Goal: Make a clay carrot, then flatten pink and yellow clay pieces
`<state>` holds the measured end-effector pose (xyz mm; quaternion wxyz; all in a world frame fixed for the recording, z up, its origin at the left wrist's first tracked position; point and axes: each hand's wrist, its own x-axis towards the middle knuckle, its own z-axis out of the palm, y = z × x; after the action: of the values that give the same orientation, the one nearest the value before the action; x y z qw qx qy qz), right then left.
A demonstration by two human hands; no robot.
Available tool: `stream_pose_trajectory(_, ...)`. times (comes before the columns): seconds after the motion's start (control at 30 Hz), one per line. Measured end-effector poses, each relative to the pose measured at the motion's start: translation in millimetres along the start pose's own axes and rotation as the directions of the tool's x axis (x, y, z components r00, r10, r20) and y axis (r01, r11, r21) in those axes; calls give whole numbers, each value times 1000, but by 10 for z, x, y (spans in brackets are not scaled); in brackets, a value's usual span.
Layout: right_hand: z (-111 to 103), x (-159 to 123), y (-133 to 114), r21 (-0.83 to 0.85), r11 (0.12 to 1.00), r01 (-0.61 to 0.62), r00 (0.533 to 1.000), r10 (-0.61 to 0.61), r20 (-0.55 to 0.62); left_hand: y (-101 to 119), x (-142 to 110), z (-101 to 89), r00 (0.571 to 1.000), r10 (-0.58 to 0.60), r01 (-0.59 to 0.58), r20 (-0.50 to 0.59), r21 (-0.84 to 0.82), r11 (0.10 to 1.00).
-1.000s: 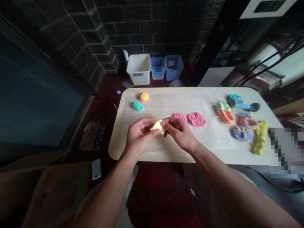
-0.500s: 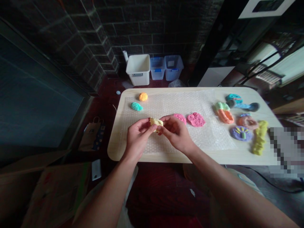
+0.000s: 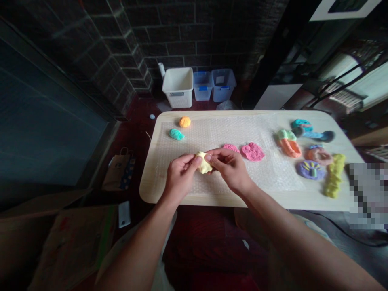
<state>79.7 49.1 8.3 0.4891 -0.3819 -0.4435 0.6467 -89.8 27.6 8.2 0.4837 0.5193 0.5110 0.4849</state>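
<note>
A lump of pale yellow modelling clay [image 3: 204, 164] is pinched between both hands above the table. My left hand [image 3: 179, 171] grips its left side, thumb on the front. On the right side, my right hand [image 3: 232, 167] presses it with the thumb, the other fingers behind. Just beyond the right hand lie two flattened pink clay pieces, one partly hidden [image 3: 230, 147] and one fully visible [image 3: 253, 151]. An orange clay ball [image 3: 184, 121] and a teal clay lump [image 3: 176, 134] rest at the table's far left.
Bubble wrap [image 3: 218, 129] covers much of the wooden table [image 3: 188, 200]. Several shaped clay pieces lie at the right, among them a purple disc [image 3: 310, 170] and a yellow-green strip [image 3: 335, 176]. Behind stand a white bin [image 3: 178, 87] and two blue-tinted boxes. A paper bag [image 3: 117, 171] is left.
The yellow clay has been turned and spread, its broad, uneven face now showing between the thumbs. Both hands have shifted slightly right in view, and the camera has moved a little.
</note>
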Motion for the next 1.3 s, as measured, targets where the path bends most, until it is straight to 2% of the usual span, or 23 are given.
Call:
stream_pose_trajectory(0.1,-22,4,-30,-35,999,5,1000,-4,31,-34,-7,5,996,-74,84,59,-190,978)
stream_pose_trajectory(0.23,-68,7,-82,-144,989,33,993,-16,117,9,-17,15,982,-107,130,153,-148,980)
stream_pose_trajectory(0.33,-98,8,-101,-173,984,32,980,3,198,62,-32,53,985,-137,156,107,-190,969)
stream_pose_trajectory(0.47,-108,15,-94,-138,988,69,995,-60,74,75,-48,120,974,-216,227,71,-352,908)
stream_pose_trajectory(0.57,-97,26,-88,-121,990,72,997,-70,18,60,-49,137,984,-170,179,57,-253,951)
stream_pose_trajectory(0.67,-87,33,-93,-82,996,33,999,-31,23,59,-49,110,998,-64,63,-3,-108,992)
stream_pose_trajectory(0.8,-84,27,-105,28,999,-45,998,43,52,63,-54,51,1000,5,-5,6,-3,1000)
stream_pose_trajectory(0.87,-82,21,-105,85,991,-108,991,101,83,58,-55,41,1000,-9,10,30,-52,999)
stream_pose_trajectory(1.0,-66,12,-89,108,970,-216,972,203,122,64,-43,75,994,-103,111,42,-320,941)
stream_pose_trajectory(1.07,-52,5,-86,48,984,-174,983,171,62,78,-33,98,991,-131,132,30,-403,905)
stream_pose_trajectory(1.17,-44,-12,-89,-53,998,-27,999,26,-28,89,-25,119,992,-122,117,13,-399,909)
stream_pose_trajectory(1.23,-54,-22,-83,-91,995,31,1000,-31,1,88,-27,121,992,-128,111,-17,-391,914)
stream_pose_trajectory(1.3,-68,-26,-65,-104,994,39,998,-34,57,89,-34,112,989,-142,112,-45,-404,908)
